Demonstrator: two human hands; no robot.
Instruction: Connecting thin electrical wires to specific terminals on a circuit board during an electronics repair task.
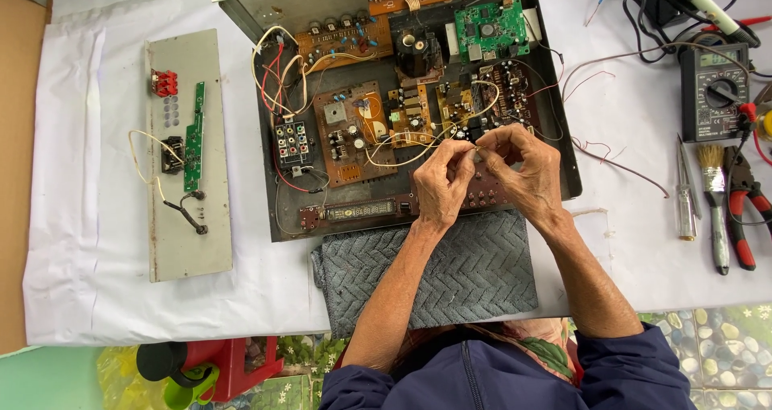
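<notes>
Both hands are up over the near right part of the opened amplifier chassis (273, 137), pinched together on a thin pale wire (402, 157). The left hand (441, 186) has fingers curled in tight, thumb and forefinger closed on the wire end; the right hand (527, 169) does the same from the other side, fingertips nearly touching the left ones. What exactly sits between the fingertips is too small to tell, could be a bare wire tip or a tiny part.

As for progress: the cover is already off, and a grey metal panel (189, 233) lies on the bench well to the left with a narrow green board (194, 137) and a red terminal block (164, 83) on it, so teardown looks well along. The brown circuit boards (354, 133) inside still sit in place with wires looping everywhere, so I'd guess the wiring work is mid-way, nothing closed up yet.

A grey towel (466, 273) lies near the chassis under the wrists. Far right on the white cloth: a multimeter (714, 92), a small brush (714, 209), a screwdriver (685, 197) and red-handled pliers (744, 209), all untouched.
</notes>
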